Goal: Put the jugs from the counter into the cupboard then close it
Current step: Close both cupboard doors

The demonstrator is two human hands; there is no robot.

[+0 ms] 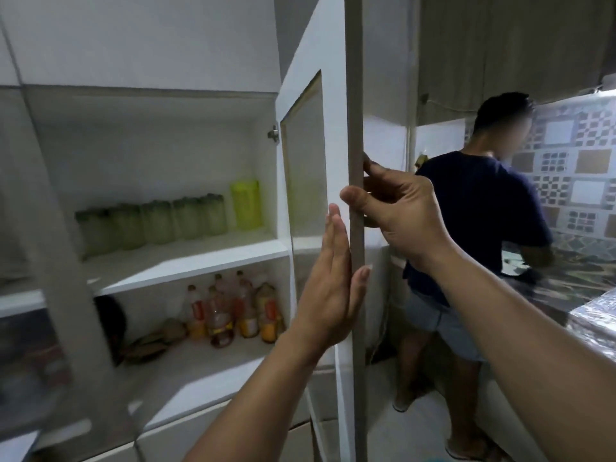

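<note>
At the far left, the cupboard (160,255) stands open, white inside, with two shelves in view. On the upper shelf there is a row of pale green jugs (151,226), and at its right end a brighter yellow-green jug (246,204), close to the side wall. These look like thin plastic, so I judge them light and a little slippery, not fragile; the picture is too soft to show handles. On the lower shelf a group of bottles (233,310) with orange and amber liquid stands near some dark objects that I cannot name.

Next comes the cupboard door (328,135), white with a glass panel, swung out toward the camera and seen almost edge-on. The left hand (328,278) lies flat on its inner face, fingers straight and together, thumb on the door's edge. The right hand (396,215) is wrapped around the same edge from the outer side, thumb in front and fingers behind, so it is clamped on the door. The door should be stiff and light on its hinge (273,132); the glass asks for a gentle push, and the outer edge is the good place to hold.

At the right, another person (466,235) stands at a counter (593,315) with a shiny patterned top, under a patterned tile wall (573,168). The room is narrow and dim, so the door has little space.
</note>
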